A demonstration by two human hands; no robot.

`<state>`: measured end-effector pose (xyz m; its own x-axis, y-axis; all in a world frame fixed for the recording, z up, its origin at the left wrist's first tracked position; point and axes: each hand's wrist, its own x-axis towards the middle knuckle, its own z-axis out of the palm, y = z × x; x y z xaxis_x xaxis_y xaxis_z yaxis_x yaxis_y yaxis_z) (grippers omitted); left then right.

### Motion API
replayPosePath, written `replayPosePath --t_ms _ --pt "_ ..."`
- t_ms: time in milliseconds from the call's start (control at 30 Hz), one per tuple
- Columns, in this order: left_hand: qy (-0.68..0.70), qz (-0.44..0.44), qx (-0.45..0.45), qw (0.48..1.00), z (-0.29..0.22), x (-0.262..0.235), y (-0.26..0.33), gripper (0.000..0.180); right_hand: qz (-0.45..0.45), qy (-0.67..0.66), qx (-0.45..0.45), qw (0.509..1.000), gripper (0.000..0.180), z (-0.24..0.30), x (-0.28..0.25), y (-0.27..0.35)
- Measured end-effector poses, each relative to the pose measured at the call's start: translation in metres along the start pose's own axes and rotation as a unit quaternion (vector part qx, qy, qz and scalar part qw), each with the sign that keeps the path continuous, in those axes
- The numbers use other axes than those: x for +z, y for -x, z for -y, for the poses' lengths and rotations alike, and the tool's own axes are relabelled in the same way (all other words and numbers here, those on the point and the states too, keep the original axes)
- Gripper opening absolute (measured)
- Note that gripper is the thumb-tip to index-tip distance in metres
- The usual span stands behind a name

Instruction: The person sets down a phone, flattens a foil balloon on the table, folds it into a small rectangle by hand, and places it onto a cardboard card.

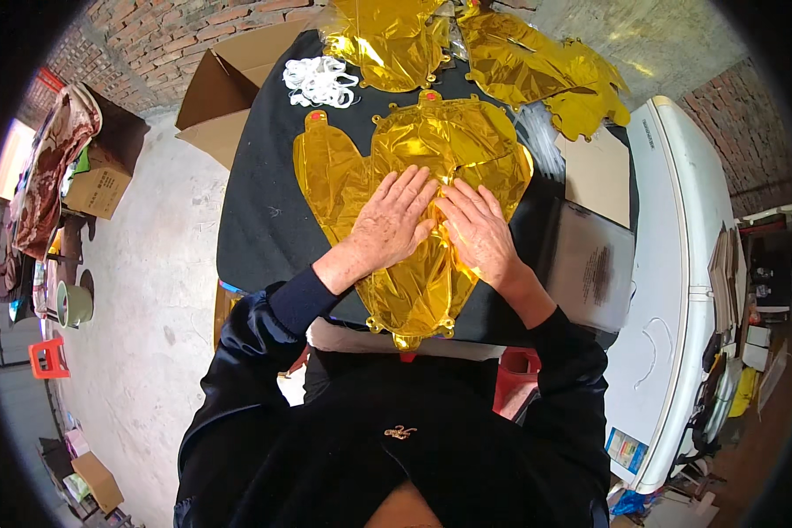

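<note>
Lying flat in head view, left hand [387, 224] and right hand [484, 238] side by side, fingers straight and slightly spread, palms down on gold foil piece [414, 286], foil mid-bench [260, 211], near tip at bench edge, white cord bundle [319, 82] beyond.
</note>
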<state>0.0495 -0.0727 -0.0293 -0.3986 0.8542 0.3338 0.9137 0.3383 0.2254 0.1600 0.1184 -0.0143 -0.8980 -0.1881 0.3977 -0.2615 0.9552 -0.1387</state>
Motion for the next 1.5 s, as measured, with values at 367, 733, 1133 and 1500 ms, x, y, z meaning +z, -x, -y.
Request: replayPosePath --t_ms 367,733,1133,1500 --pt "-0.029 0.013 -0.017 0.999 -0.003 0.008 -0.001 0.067 -0.045 0.012 -0.025 0.999 0.036 -0.024 -0.002 -0.03" --pt "-0.046 0.023 -0.023 0.998 -0.005 0.005 0.0 0.07 -0.257 0.036 -0.057 0.964 0.035 -0.079 0.013 -0.035" --pt "-0.027 0.011 -0.024 0.999 -0.008 0.002 -0.001 0.07 0.08 0.135 0.361 0.919 0.046 -0.172 -0.007 -0.117" --pt "-0.017 0.007 -0.013 1.0 -0.011 0.004 -0.007 0.07 0.237 -0.075 0.351 0.903 0.04 -0.209 -0.036 -0.158"
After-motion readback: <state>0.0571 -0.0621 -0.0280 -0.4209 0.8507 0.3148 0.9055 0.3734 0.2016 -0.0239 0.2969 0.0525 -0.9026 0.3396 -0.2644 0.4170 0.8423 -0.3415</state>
